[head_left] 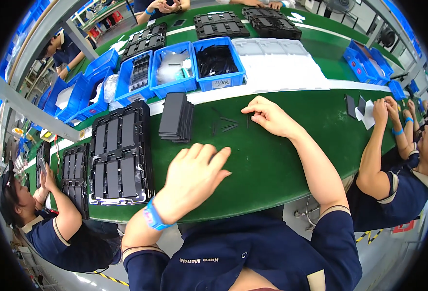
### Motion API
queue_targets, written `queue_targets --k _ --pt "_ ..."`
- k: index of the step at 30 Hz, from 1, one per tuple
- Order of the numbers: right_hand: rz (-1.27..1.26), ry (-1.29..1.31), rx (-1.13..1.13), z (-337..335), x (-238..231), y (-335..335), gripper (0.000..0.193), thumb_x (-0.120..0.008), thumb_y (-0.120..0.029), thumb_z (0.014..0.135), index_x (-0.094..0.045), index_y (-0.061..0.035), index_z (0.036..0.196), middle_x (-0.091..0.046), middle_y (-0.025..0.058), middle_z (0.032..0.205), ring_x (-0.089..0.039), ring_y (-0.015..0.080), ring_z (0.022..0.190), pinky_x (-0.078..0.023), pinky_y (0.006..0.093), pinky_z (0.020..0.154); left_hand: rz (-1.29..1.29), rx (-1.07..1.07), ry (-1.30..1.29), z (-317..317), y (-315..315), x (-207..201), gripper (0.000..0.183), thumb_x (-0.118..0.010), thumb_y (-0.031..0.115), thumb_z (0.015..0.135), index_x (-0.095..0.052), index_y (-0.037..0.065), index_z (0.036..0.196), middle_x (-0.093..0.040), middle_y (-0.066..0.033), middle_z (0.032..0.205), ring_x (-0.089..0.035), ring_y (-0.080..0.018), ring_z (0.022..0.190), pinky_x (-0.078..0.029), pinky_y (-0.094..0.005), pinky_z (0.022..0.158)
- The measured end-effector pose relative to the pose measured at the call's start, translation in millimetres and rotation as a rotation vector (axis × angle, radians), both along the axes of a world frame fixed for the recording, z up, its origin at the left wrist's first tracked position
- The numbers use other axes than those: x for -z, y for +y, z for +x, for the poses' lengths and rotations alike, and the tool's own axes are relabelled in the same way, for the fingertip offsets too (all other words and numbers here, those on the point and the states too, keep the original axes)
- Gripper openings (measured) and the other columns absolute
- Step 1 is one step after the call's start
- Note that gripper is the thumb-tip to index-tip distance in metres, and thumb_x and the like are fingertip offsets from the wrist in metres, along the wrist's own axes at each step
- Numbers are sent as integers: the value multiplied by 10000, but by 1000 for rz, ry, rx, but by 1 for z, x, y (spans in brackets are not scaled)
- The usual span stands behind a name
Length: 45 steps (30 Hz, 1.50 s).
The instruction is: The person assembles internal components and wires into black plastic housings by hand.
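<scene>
My left hand (pixel 192 175), a blue band on its wrist, hovers over the near part of the green table. Its fingers are apart and nothing shows in them. Farther right, my right hand (pixel 267 116) pinches one end of a thin black strip (pixel 248 121). Several more loose black strips (pixel 229 128) lie on the table between the pinching fingers and a stack of flat black rectangular panels (pixel 174 119). Left of that stack stands a black moulded tray (pixel 118 179) with dark panels in its slots.
Blue bins line the far side; one contains black strips (pixel 216 59), another clear plastic pieces (pixel 171 68). White trays (pixel 279 60) lie beyond my right hand. Co-workers sit on both sides, with another black tray (pixel 73 169) by the left one. A metal post (pixel 34 106) slants at left.
</scene>
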State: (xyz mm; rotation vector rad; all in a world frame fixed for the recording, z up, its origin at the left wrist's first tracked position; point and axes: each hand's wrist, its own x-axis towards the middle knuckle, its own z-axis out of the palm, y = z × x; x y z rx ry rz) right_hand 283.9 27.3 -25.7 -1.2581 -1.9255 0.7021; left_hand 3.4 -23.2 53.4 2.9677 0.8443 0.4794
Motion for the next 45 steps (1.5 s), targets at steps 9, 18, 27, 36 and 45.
queue_targets --k 9,18,27,36,45 --pt "-35 -262 105 0 -16 -10 62 -623 -72 850 -593 -24 874 -547 90 967 -559 219 859 -461 321 764 -147 323 -272 37 -10 53 433 -764 159 703 -643 136 1118 -561 -36 922 -559 -221 839 -473 -338 698" --pt "326 -151 897 156 -3 6 217 -543 -138 934 -605 -13 1100 -660 145 917 -628 244 813 -505 348 745 -206 270 -253 28 -3 47 418 -768 100 676 -657 101 1078 -593 -64 950 -571 -259 859 -484 -361 725" --pt "286 -424 1544 298 46 -56 206 -549 -230 883 -689 -90 940 -670 180 985 -631 366 958 -485 476 839 -219 331 -249 21 1 47 369 -761 116 693 -664 102 1048 -599 -57 968 -574 -259 875 -478 -364 744" --pt "140 -365 1351 283 49 -64 121 -587 -167 876 -643 -62 899 -671 155 959 -635 357 910 -484 448 789 -209 363 -229 23 -2 53 322 -739 175 758 -654 122 1064 -571 -30 966 -555 -218 885 -480 -336 726" --pt "-52 135 623 85 16 -107 64 -597 50 833 -613 7 878 -535 254 1295 -594 267 1056 -458 321 898 -229 270 -196 21 -15 59 370 -715 229 803 -620 141 1148 -555 -42 902 -584 -212 804 -512 -319 653"
